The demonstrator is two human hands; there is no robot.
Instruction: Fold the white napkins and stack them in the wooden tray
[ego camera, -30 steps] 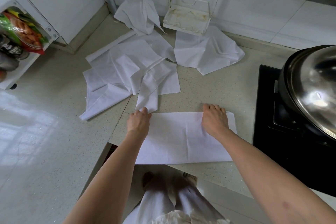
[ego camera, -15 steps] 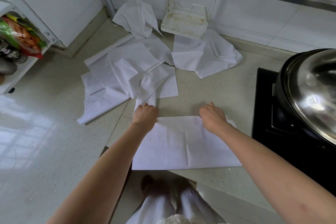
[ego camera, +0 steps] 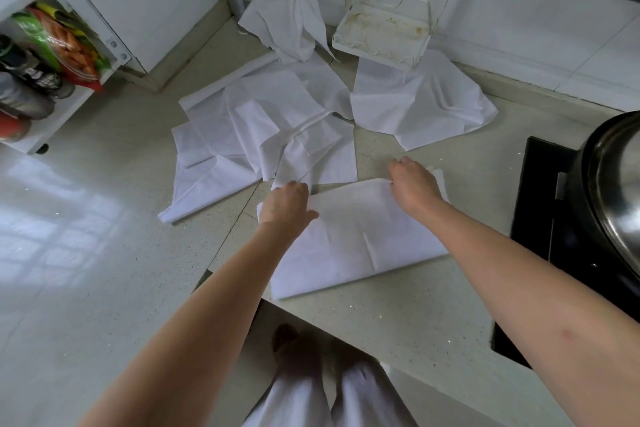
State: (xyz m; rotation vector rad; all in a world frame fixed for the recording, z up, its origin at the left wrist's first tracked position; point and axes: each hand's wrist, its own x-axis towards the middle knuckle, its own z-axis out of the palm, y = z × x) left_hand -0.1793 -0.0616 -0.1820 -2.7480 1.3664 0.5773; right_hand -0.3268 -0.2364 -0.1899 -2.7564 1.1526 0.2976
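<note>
A white napkin (ego camera: 356,246), folded into a long rectangle, lies flat on the speckled counter in front of me. My left hand (ego camera: 285,204) grips its far left corner with curled fingers and the thumb on top. At the far right corner my right hand (ego camera: 414,184) pinches the edge, which is slightly raised there. Several unfolded white napkins (ego camera: 263,128) lie in a loose pile behind it. One more napkin (ego camera: 415,107) is spread at the back right, and a crumpled napkin (ego camera: 284,21) leans in the corner. No wooden tray is in view.
A white plastic rack (ego camera: 381,35) stands against the back wall. A steel wok (ego camera: 620,191) sits on a black stove (ego camera: 540,204) at the right. A shelf with bottles and packets (ego camera: 41,73) is at the left. The counter's front edge runs just below the napkin.
Both hands went from lying on the napkin's far edge to curling their fingers around its far corners. The napkin has turned slightly, its right end now farther from me.
</note>
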